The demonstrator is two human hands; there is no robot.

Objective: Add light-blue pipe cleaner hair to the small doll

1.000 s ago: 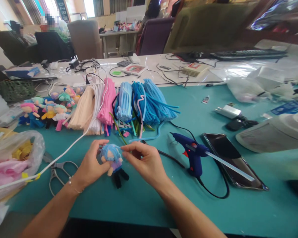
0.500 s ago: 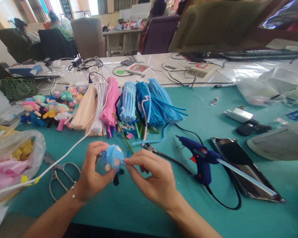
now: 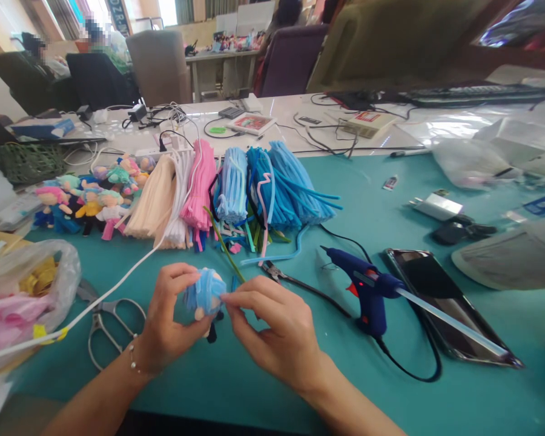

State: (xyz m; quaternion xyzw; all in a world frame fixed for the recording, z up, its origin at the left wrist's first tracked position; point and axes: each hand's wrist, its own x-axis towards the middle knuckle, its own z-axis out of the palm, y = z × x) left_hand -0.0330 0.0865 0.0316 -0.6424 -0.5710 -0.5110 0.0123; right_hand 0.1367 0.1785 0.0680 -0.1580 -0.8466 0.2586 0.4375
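My left hand (image 3: pixel 170 315) is closed around a small pipe-cleaner doll (image 3: pixel 206 293), thumb below and fingers on top. The doll has light blue hair wrapped over a pale, peach-coloured head, and dark parts hang beneath it. From the other side, my right hand (image 3: pixel 275 321) pinches with thumb and forefinger at the edge of the doll's hair, on a light blue pipe cleaner whose end is mostly hidden by the fingertips. Scissors (image 3: pixel 113 321) lie left of my left hand. A blue glue gun (image 3: pixel 367 287) rests to the right of my right hand.
Bundles of pipe cleaners, beige (image 3: pixel 152 203), pink (image 3: pixel 200 188) and blue (image 3: pixel 295 188), lie behind my hands. Finished dolls (image 3: pixel 91 200) crowd the left. Pliers (image 3: pixel 300 284), a phone (image 3: pixel 440 303) and a plastic bag (image 3: pixel 68 272) surround the work area; a white cable (image 3: pixel 131 272) crosses the left.
My right fingertips have moved slightly left, closer against the doll's head. The doll has turned a little, so less of its pale face shows. The camera view has shifted slightly.
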